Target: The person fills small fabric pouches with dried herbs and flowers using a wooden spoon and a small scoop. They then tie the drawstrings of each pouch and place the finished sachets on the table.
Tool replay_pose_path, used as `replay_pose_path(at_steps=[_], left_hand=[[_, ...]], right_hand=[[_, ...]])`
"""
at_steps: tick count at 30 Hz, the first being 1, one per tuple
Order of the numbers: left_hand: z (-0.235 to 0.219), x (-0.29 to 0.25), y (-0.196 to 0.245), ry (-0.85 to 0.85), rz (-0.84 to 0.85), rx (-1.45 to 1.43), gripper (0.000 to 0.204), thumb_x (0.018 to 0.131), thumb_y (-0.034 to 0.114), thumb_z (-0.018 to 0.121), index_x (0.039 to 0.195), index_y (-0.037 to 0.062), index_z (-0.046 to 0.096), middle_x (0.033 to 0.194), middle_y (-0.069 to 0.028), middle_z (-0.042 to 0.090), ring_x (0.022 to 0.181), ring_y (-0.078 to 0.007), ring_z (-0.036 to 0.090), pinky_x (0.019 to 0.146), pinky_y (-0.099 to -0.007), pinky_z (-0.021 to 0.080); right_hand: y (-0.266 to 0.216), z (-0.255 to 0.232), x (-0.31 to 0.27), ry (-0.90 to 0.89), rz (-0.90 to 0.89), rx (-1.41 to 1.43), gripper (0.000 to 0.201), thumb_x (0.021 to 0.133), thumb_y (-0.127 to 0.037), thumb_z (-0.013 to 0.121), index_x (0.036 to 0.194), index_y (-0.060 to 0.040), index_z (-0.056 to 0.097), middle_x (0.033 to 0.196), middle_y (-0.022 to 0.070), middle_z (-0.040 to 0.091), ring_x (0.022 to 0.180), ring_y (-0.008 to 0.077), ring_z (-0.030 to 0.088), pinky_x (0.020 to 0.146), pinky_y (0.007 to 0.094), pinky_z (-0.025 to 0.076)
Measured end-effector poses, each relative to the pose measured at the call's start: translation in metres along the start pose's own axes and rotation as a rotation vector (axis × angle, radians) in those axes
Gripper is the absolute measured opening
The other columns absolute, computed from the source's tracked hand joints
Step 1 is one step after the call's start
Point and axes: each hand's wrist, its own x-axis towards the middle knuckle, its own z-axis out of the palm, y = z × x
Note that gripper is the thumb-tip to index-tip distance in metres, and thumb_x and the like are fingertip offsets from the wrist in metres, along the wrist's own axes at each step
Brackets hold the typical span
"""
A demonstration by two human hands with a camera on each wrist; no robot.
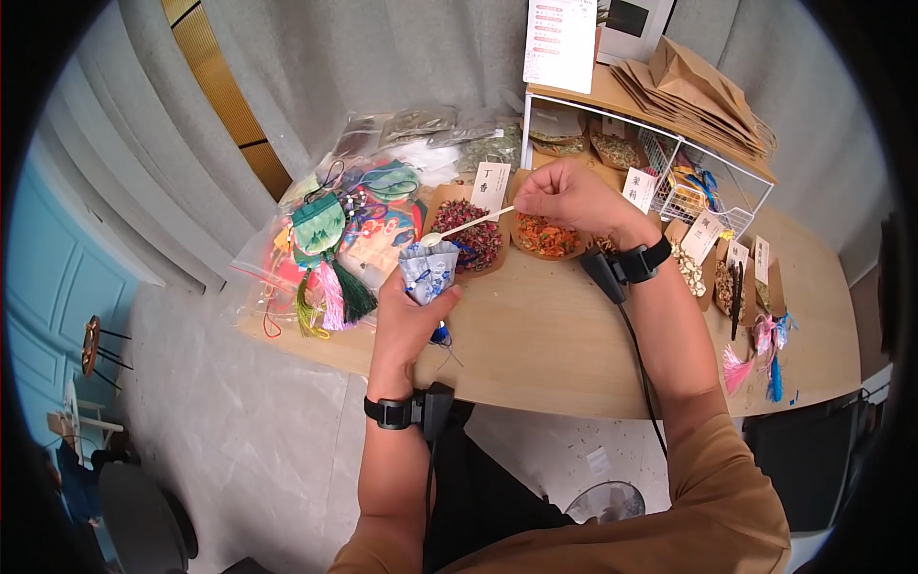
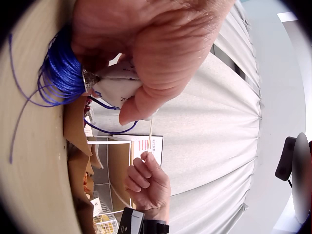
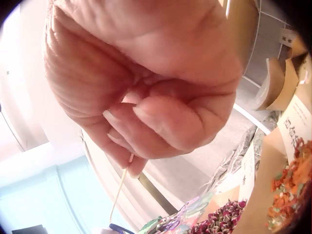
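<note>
Blue and white in pattern, a small cloth pouch [image 1: 429,275] is gripped by the left hand [image 1: 405,320] in front of a brown paper tray [image 1: 446,194] of dark-pink dried rosebuds [image 1: 457,215]; to the tray's right, a pale slender spoon [image 1: 473,224] is pinched by the right hand [image 1: 576,201], its bowl held at the pouch's mouth
</note>
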Motion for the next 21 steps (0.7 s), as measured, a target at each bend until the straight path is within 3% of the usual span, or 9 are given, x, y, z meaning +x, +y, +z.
replay_pose_path(at_steps=[3, 6, 9, 12, 15, 18, 21], left_hand=[[0.000, 0.000, 0.000, -0.001, -0.001, -0.017, 0.039, 0.074, 0.000, 0.076, 0.110, 0.0014, 0.062, 0.091, 0.0018, 0.063, 0.079, -0.0066, 0.056, 0.071, -0.0225, 0.046], [0.000, 0.000, -0.001, 0.003, -0.013, -0.016, 0.039, 0.074, 0.000, 0.076, 0.110, 0.0019, 0.063, 0.091, 0.0021, 0.063, 0.078, -0.0065, 0.056, 0.071, -0.0224, 0.045], [0.000, 0.000, -0.002, 0.005, 0.003, -0.010, 0.039, 0.073, 0.000, 0.076, 0.110, 0.0024, 0.063, 0.091, 0.0024, 0.063, 0.078, -0.0066, 0.055, 0.071, -0.0224, 0.045], [0.000, 0.000, -0.001, 0.001, 0.000, -0.010, 0.039, 0.074, 0.000, 0.076, 0.110, 0.0026, 0.063, 0.091, 0.0026, 0.062, 0.079, -0.0068, 0.055, 0.071, -0.0227, 0.045], [0.000, 0.000, -0.002, 0.008, 0.004, -0.011, 0.037, 0.074, 0.002, 0.075, 0.109, 0.0016, 0.063, 0.092, 0.0001, 0.065, 0.080, -0.0076, 0.057, 0.072, -0.0239, 0.047], [0.000, 0.000, -0.001, 0.008, 0.010, -0.016, 0.037, 0.074, 0.002, 0.075, 0.109, 0.0012, 0.064, 0.092, -0.0011, 0.067, 0.080, -0.0079, 0.059, 0.073, -0.0242, 0.048], [0.000, 0.000, 0.000, 0.007, 0.003, -0.020, 0.037, 0.074, 0.001, 0.075, 0.110, 0.0013, 0.063, 0.093, -0.0011, 0.067, 0.080, -0.0078, 0.059, 0.073, -0.0239, 0.048]], right_hand=[[0.006, -0.002, 0.002, 0.057, -0.105, -0.090, 0.018, 0.090, -0.016, 0.068, 0.079, -0.0020, 0.067, 0.061, -0.0060, 0.055, 0.050, -0.0001, 0.042, 0.044, 0.0187, 0.031], [-0.006, -0.008, -0.003, 0.183, -0.048, -0.097, 0.017, 0.084, -0.011, 0.065, 0.070, -0.0014, 0.067, 0.060, -0.0020, 0.058, 0.053, 0.0041, 0.047, 0.047, 0.0236, 0.038], [0.010, -0.026, 0.004, 0.349, -0.023, -0.437, 0.020, 0.078, -0.013, 0.067, 0.062, -0.0016, 0.064, 0.055, 0.0023, 0.058, 0.052, 0.0074, 0.051, 0.049, 0.0266, 0.041], [0.007, -0.021, 0.004, 0.400, 0.029, -0.474, 0.023, 0.071, -0.016, 0.068, 0.056, -0.0011, 0.059, 0.053, 0.0084, 0.058, 0.050, 0.0137, 0.055, 0.051, 0.0303, 0.045], [0.007, -0.015, 0.004, 0.371, -0.036, -0.599, 0.024, 0.069, -0.017, 0.068, 0.055, -0.0002, 0.059, 0.054, 0.0112, 0.059, 0.050, 0.0197, 0.057, 0.054, 0.0319, 0.048], [0.006, -0.008, 0.004, 0.326, -0.075, -0.646, 0.018, 0.069, -0.011, 0.068, 0.061, 0.0017, 0.059, 0.054, 0.0073, 0.056, 0.052, 0.0127, 0.054, 0.052, 0.0301, 0.045], [0.005, 0.001, 0.004, 0.323, -0.013, -0.645, 0.019, 0.069, -0.012, 0.069, 0.061, 0.0021, 0.060, 0.053, 0.0084, 0.056, 0.052, 0.0135, 0.055, 0.052, 0.0312, 0.045]])
